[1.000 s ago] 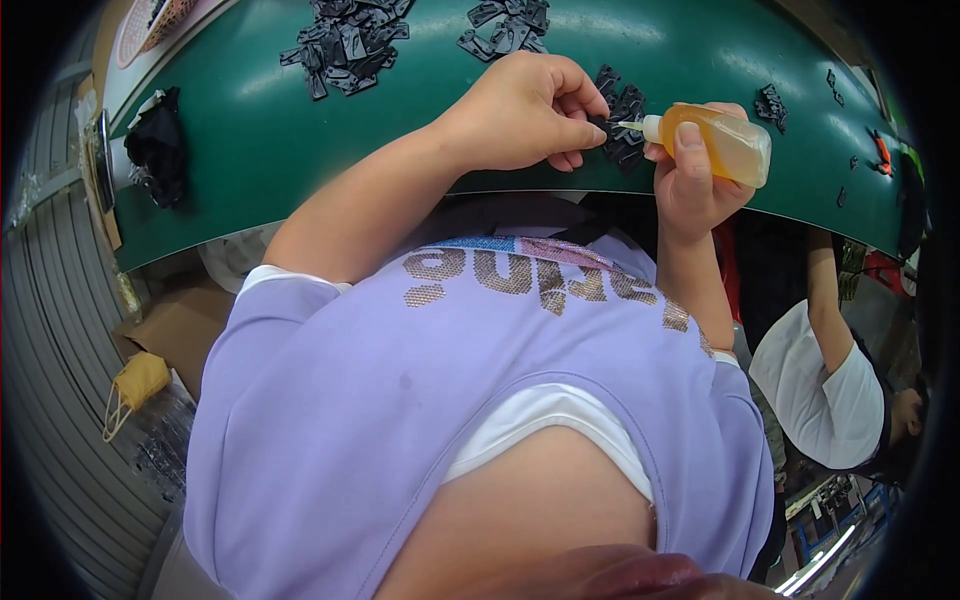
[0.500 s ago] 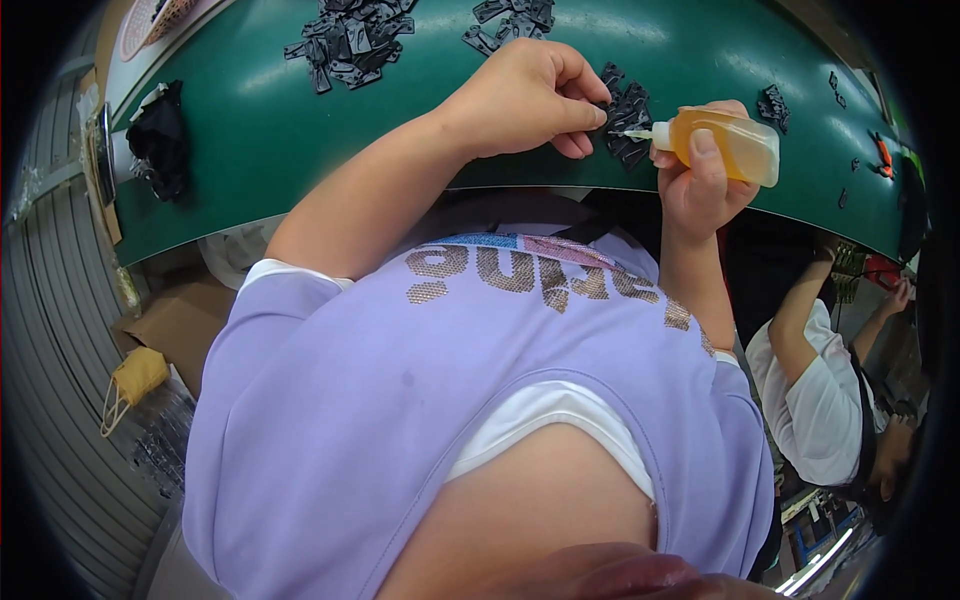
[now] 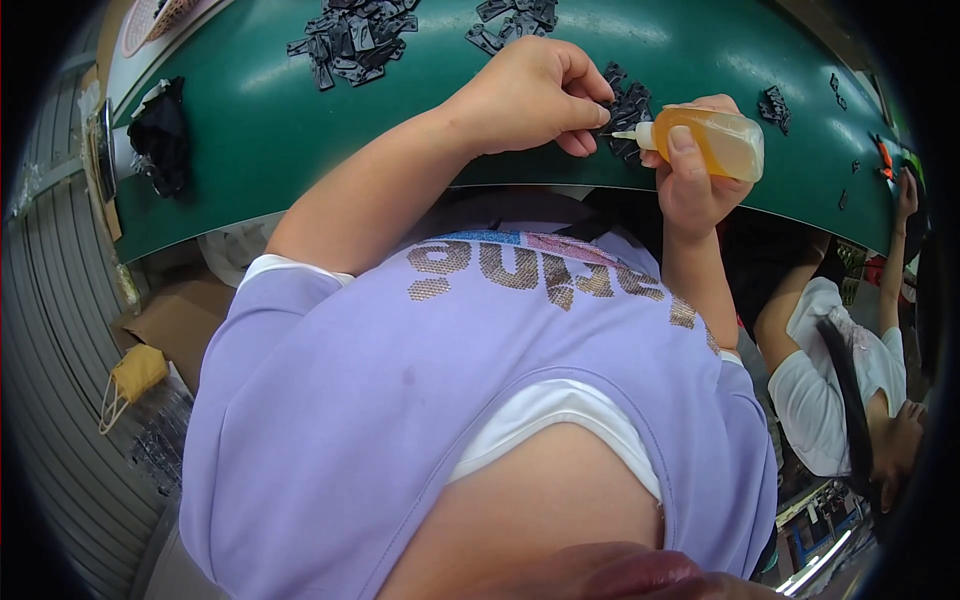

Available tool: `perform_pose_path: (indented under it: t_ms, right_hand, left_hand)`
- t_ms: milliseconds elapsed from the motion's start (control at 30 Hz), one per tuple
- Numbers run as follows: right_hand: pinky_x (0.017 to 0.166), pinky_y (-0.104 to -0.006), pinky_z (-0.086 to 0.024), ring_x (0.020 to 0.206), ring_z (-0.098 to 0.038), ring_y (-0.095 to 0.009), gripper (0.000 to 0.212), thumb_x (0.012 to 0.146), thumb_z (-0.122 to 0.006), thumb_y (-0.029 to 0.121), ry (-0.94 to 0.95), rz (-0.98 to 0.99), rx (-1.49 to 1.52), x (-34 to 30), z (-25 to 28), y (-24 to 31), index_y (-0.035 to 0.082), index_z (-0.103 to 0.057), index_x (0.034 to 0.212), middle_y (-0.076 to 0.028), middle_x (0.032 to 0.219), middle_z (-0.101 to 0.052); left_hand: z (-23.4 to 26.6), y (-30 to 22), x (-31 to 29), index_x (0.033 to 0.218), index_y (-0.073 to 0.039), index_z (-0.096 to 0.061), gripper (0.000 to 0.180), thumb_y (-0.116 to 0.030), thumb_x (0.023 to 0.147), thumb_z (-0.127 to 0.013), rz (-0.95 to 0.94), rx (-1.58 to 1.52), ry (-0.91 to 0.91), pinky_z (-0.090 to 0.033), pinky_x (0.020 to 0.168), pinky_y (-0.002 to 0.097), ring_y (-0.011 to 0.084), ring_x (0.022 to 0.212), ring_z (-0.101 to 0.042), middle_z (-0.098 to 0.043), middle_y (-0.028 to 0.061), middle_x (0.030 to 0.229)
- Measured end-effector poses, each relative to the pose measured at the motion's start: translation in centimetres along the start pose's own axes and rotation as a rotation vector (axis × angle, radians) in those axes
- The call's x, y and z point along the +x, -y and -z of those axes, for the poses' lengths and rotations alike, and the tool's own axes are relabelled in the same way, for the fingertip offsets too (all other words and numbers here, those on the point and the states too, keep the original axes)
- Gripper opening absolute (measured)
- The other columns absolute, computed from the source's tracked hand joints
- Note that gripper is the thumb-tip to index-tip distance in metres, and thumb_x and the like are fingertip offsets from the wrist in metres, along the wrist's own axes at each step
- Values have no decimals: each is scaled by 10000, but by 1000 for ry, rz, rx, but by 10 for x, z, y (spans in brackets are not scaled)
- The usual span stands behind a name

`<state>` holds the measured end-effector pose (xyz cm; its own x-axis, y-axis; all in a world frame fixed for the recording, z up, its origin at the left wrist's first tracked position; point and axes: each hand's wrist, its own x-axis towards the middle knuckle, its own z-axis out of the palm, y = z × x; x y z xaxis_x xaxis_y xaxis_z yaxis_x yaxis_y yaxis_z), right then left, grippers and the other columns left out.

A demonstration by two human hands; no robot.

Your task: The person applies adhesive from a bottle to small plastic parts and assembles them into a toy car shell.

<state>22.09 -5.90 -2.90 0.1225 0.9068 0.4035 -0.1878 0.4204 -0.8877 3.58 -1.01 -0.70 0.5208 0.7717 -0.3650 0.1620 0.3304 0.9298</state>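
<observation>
My right hand point(image 3: 695, 165) is wrapped round a squeeze bottle point(image 3: 735, 145) of amber liquid, tipped on its side. Its thin pale nozzle point(image 3: 624, 135) points left at the fingertips of my left hand point(image 3: 535, 100). Thumb and forefinger of that hand are pinched together on a small black part point(image 3: 605, 108), mostly hidden by the fingers. Just beyond the nozzle lies a small heap of flat black parts point(image 3: 630, 100), partly covered by my hands.
On the green table point(image 3: 240, 150) lie a large pile of black parts point(image 3: 355, 40), another pile point(image 3: 515, 20) and a small cluster point(image 3: 774, 108). Orange-handled pliers point(image 3: 884, 157) and a black cloth point(image 3: 160, 140) lie toward the sides. A co-worker point(image 3: 835, 370) sits at right.
The bottle and my right hand have moved slightly left, bringing the nozzle closer to my left fingertips. The co-worker has shifted, with an arm now reaching up to the table near the pliers.
</observation>
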Motion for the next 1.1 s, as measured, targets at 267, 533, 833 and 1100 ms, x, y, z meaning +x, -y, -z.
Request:
perform_pose_path:
  t_ms: [267,533,833,1100]
  right_hand:
    - [483,-223,-490,597,-596,-135,179,784,-621,-44,18,-3,-16,0,-1,-1,-74,-533,937,-136,888,-555]
    - [491,-276,-437,557,-505,-149,150,868,-534,122,-253,-165,232,13,10,0,-19,-557,917,-122,817,-571]
    - [486,-299,-435,541,-513,-163,163,874,-512,140,-335,-197,408,16,14,-4,-1,-563,935,-120,798,-604]
    - [509,-277,-435,555,-513,-153,153,876,-537,143,-305,-186,403,17,12,-4,10,-567,945,-121,824,-607]
  left_hand:
    - [1,-2,1,992,72,-603,195,-30,831,-645,8,2,5,-559,586,239,150,643,-661,-643,107,825]
    - [1,-1,1,1019,65,-608,213,-40,839,-651,-19,-61,-8,-560,595,241,149,652,-658,-643,102,831]
    - [21,1,9,1067,-32,-634,249,-76,824,-663,-556,568,-493,-529,624,260,142,686,-634,-604,78,924]
    - [76,-18,20,944,-64,-679,228,-190,756,-702,-303,1081,-643,-496,774,379,296,857,-627,-620,117,998]
